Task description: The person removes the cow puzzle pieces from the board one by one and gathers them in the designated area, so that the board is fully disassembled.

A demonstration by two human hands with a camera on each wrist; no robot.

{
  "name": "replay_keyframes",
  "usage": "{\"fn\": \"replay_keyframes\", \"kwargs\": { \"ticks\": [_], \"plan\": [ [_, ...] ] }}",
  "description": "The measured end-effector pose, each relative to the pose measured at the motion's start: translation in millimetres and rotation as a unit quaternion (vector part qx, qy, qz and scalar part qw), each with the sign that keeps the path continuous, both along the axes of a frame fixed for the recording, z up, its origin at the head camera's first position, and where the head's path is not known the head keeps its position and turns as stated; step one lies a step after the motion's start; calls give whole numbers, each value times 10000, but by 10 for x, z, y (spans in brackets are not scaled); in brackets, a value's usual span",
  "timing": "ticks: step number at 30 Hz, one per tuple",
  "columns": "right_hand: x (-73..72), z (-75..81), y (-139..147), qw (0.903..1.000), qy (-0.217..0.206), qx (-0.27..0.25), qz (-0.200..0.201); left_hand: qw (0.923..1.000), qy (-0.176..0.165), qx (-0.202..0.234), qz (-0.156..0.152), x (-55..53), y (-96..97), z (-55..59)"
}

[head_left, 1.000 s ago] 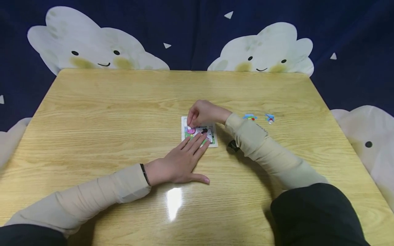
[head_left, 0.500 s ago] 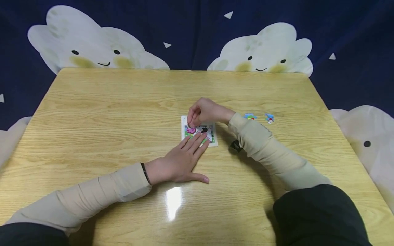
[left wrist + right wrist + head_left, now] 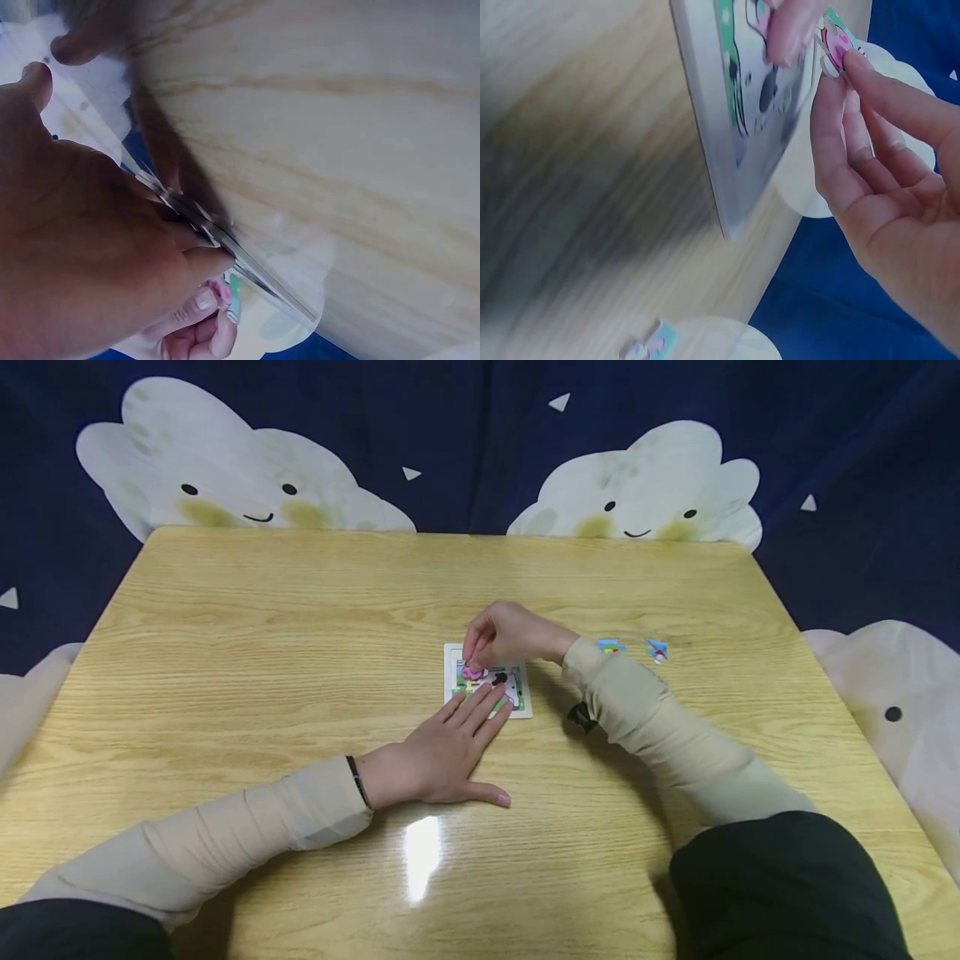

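Observation:
A small puzzle board [image 3: 449,662] with a white frame and a cow picture lies near the middle of the table. My left hand [image 3: 446,764] rests on its lower part, fingers spread straight across the picture and thumb out on the wood. My right hand [image 3: 508,635] is over the board's upper side. Between its thumb and forefinger it pinches a puzzle piece [image 3: 835,41] with a pink cow muzzle and a green edge. In the right wrist view this piece is tilted and raised off the board. Part of the picture is hidden under both hands.
Two loose blue puzzle pieces lie right of the board, one piece [image 3: 611,646] close to the right forearm and another piece [image 3: 657,650] farther right. The wooden table [image 3: 285,610] ends at a dark blue curtain [image 3: 465,435] with white clouds.
My right hand has shifted slightly right, and the pink puzzle piece, earlier flat in the picture, is now tilted up in its fingertips. The left hand has stayed in place.

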State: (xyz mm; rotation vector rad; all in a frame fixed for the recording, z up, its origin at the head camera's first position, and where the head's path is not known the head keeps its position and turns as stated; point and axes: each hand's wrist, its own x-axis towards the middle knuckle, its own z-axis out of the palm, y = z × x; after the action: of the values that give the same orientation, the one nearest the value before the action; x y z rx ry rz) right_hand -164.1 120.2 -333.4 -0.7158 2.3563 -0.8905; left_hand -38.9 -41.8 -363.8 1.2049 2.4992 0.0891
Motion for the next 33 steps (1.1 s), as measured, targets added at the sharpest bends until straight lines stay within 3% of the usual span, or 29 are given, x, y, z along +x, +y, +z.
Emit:
{"fn": "replay_keyframes", "kwargs": {
  "ticks": [7,21,27,33],
  "plan": [
    [3,98,188,9989,-264,-9,-379,10000,66,-55,13,8,8,5],
    [30,53,890,9943,-616,102,-859,10000,51,4,41,11,9,-8],
    [83,15,1093,9944,-485,225,-913,10000,12,-3,80,17,6,8],
    [158,7,1140,9948,19,556,-856,9999,-25,18,98,17,6,11]
  ]
}}
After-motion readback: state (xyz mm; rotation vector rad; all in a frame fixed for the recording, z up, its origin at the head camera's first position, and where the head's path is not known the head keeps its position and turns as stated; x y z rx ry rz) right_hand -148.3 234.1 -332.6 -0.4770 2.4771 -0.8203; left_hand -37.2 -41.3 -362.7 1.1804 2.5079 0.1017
